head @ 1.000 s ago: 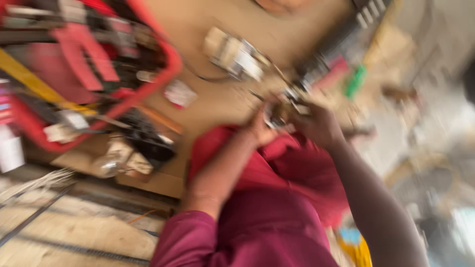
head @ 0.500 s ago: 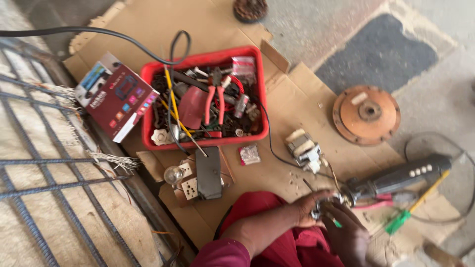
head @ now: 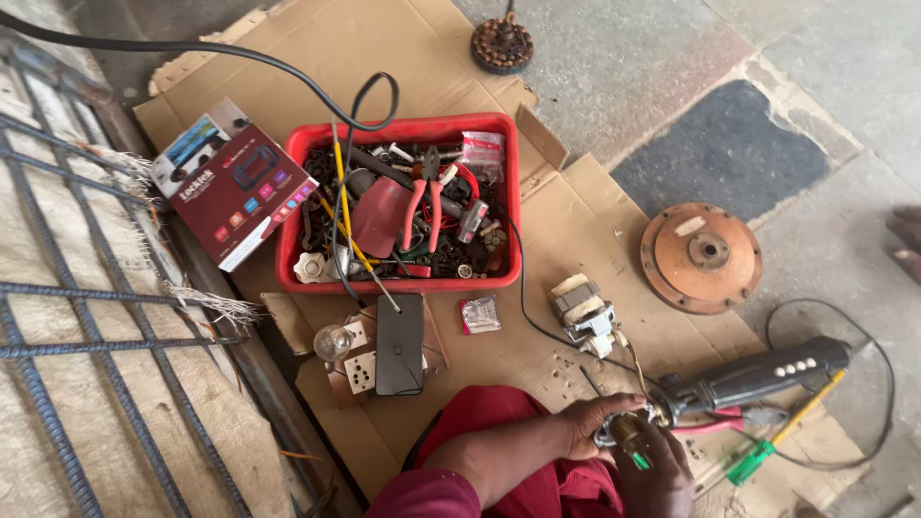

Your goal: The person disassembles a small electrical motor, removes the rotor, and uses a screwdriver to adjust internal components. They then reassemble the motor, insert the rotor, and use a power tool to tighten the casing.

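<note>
Head view, lower right of frame: left hand [head: 590, 422] and right hand [head: 662, 470] meet over a small metal part [head: 624, 432]. Left cups it from the side, right closes over it from below with a green-tipped tool [head: 638, 460] poking out between the fingers; the two-handed grip looks meant to steady the part over the lap, clear of the floor.

Just right of the hands: dark appliance body [head: 753, 379], its nose touching the part. Below it: pliers [head: 729, 420] and a green screwdriver [head: 782, 432], near to hand.

Above the hands: small motor [head: 583, 315] on cardboard [head: 566, 221], a wire running from it toward the part.

Centre: black switch box [head: 400, 343], bulb [head: 333, 341].

Upper centre: red tray [head: 403, 283] of loose tools.

Right: round brown housing [head: 700, 257].

Upper left: red carton [head: 233, 182].
</note>
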